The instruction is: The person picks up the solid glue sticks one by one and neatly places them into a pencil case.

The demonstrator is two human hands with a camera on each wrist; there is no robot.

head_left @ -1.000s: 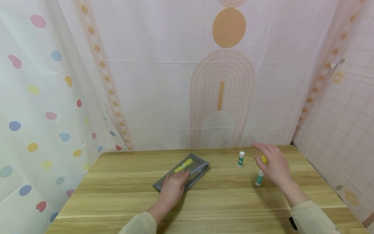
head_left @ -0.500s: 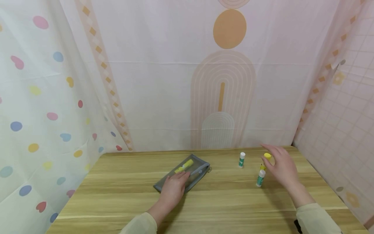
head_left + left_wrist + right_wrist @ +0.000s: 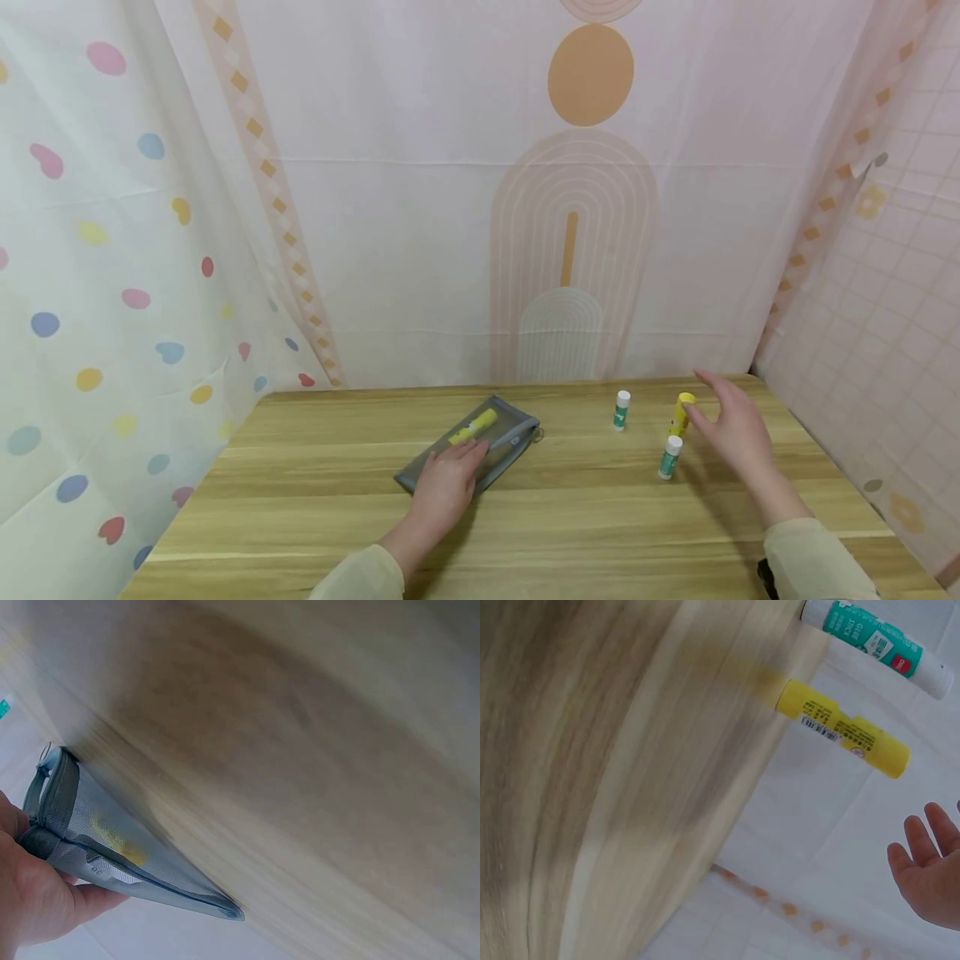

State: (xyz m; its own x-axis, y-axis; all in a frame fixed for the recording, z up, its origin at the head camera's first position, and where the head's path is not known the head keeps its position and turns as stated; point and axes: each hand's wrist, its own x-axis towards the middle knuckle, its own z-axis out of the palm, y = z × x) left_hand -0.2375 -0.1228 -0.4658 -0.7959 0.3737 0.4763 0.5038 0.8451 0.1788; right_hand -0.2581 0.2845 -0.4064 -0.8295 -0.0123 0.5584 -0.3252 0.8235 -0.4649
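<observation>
Now R hand, empty w/ fingers loose, is farther R of yellow glue stick, now more visible; L hand still grips gray mesh pouch.

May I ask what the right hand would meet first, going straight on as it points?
Probably the yellow glue stick, which the thumb of the right hand overlaps in the head view; depth is unclear, so the fingers might pass over it toward the curtain.

Looks like a makeshift booth, screened on three sides by hanging cloth: dotted at left, arch-printed at the back, checked at right, behind and beside a wood-grain tabletop. Can't be placed as home, office or studio.
</observation>
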